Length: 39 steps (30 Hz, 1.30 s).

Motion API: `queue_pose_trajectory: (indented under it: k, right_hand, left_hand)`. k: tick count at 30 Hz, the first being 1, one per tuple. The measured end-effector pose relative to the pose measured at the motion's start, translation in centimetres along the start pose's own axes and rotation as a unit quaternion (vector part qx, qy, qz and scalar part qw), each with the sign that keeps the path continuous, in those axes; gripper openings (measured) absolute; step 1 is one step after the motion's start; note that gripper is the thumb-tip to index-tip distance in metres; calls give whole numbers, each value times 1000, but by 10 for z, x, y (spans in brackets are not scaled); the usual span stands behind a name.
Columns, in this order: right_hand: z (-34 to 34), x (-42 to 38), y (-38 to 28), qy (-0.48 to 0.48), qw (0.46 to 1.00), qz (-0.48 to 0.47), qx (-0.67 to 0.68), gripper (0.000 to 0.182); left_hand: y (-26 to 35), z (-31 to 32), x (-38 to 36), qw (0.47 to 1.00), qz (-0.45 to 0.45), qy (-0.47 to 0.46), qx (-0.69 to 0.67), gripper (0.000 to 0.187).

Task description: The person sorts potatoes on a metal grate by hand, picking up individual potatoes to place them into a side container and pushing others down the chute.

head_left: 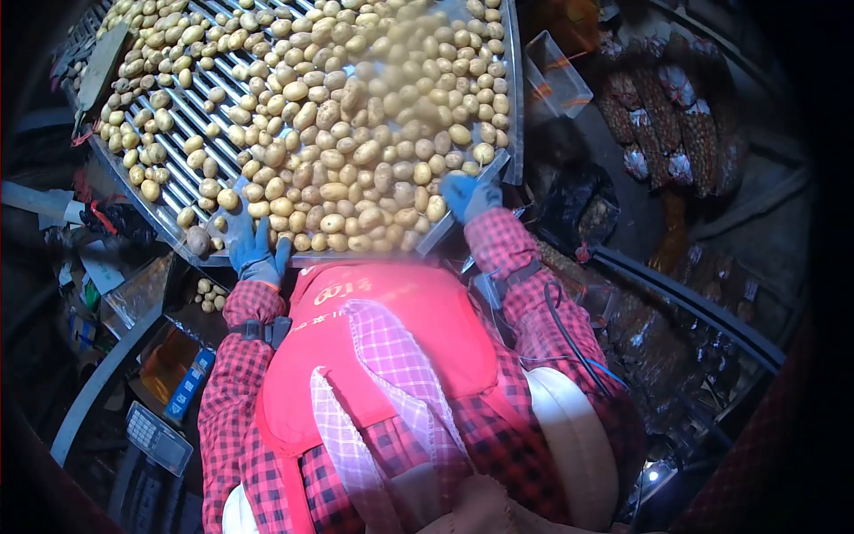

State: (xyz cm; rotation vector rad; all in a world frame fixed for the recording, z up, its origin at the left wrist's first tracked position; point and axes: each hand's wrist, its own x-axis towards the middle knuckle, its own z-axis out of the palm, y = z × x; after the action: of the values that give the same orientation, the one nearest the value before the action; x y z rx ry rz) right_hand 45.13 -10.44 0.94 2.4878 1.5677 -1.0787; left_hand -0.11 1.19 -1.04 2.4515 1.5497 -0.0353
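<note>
Many pale yellow potatoes lie across a metal sorting table with a slatted roller bed. They are packed thickest at the near edge. My left hand, in a blue-grey glove, rests at the front rim with its fingers apart, beside the nearest potatoes. At the right front corner, my right hand, also gloved, lies by the metal side rail, its fingers stretched toward the potatoes. I see no potato gripped in either hand.
A clear plastic bin stands right of the table, with filled net sacks beyond. Curved metal bars flank me on the right and left. A keypad device and a blue box sit at lower left.
</note>
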Motion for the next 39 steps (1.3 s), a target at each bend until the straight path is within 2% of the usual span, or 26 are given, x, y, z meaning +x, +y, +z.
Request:
queue_pose_trajectory:
  k: [1, 4, 5, 8, 9, 12, 13, 16, 17, 19, 21, 22, 23, 24, 25, 26, 27, 28, 29, 30, 32, 33, 36, 37, 38, 39]
  right_hand:
    - [18, -15, -11, 11, 998, -33, -50, 46]
    - [55, -22, -43, 39, 983, 24, -178, 32]
    - [57, -20, -47, 56, 984, 27, -169, 24]
    - [68, -3, -31, 72, 984, -17, -163, 27]
    - [48, -9, -44, 18, 988, 11, -155, 29]
    - [58, 1, -32, 42, 985, -28, -164, 32]
    - [34, -8, -44, 30, 994, 1, -106, 45]
    - [14, -2, -41, -5, 990, 86, 108, 51]
    - [37, 8, -29, 62, 981, 51, 179, 51]
    - [15, -2, -78, 55, 942, -54, 326, 50]
    - [0, -8, -134, -56, 917, -123, 374, 58]
    - [-8, -11, -163, -114, 898, -152, 396, 63]
    - [-7, -5, -179, -144, 902, -207, 351, 66]
    - [-25, -5, -201, -122, 937, -246, 217, 60]
    - [-17, 11, -207, -13, 930, -331, 161, 58]
    - [-6, 32, -203, 96, 902, -409, 100, 56]
    - [3, 49, -194, 213, 881, -423, -1, 49]
    - [-1, 56, -185, 239, 869, -431, -42, 48]
    - [-10, 62, -168, 264, 855, -440, -83, 47]
    - [-16, 67, -153, 287, 839, -447, -121, 46]
    - [-12, 85, -132, 169, 898, -372, -163, 44]
    - [-13, 94, -129, 106, 919, -333, -183, 45]
    - [-51, 112, -151, 64, 952, -201, -222, 37]
    - [-70, 121, -164, 129, 956, -193, -178, 34]
    - [-75, 144, -164, 213, 935, -266, -100, 35]
    - [-83, 169, -171, 276, 908, -306, -75, 35]
  left_hand:
    - [-2, 0, 0, 1000, 2, 5, -3, 68]
    - [2, -4, 1, 1000, 8, 27, -4, 66]
    - [1, -3, 1, 998, 23, 51, -4, 65]
    - [-1, -4, 1, 998, 30, 52, -9, 64]
    - [0, -2, 1, 999, 19, 46, -4, 64]
    - [-5, -1, 1, 998, 19, 52, -43, 65]
    - [-5, -5, 2, 998, 5, 39, -42, 61]
    - [-2, -7, 17, 945, -3, 196, -263, 55]
    - [7, -9, 18, 907, -26, 194, -373, 48]
    - [25, -32, 28, 790, -160, -6, -591, 49]
    - [52, -41, 34, 551, -286, -131, -773, 58]
    - [62, -47, 37, 449, -277, -160, -835, 67]
    - [72, -59, 39, 369, -256, -182, -875, 69]
    - [77, -68, 40, 287, -233, -205, -906, 70]
    - [72, -55, 41, 281, -270, -185, -902, 70]
    - [57, -48, 39, 254, -235, -217, -913, 59]
    - [41, -28, 40, 193, -182, -247, -932, 51]
    - [39, -27, 43, 131, -128, -275, -944, 45]
    - [30, -29, 36, 238, -195, -236, -922, 38]
    - [17, -22, 31, 221, -198, -232, -926, 38]
    - [-4, -27, 21, 277, -264, -187, -905, 37]
    - [-19, -23, 15, 250, -233, -197, -919, 37]
    - [-43, -17, -1, 270, -325, -149, -894, 37]
    - [-49, -10, -6, 286, -352, -137, -881, 39]
    - [-60, 9, -12, 266, -335, -135, -894, 44]
    - [-59, 8, -14, 331, -361, -118, -864, 46]
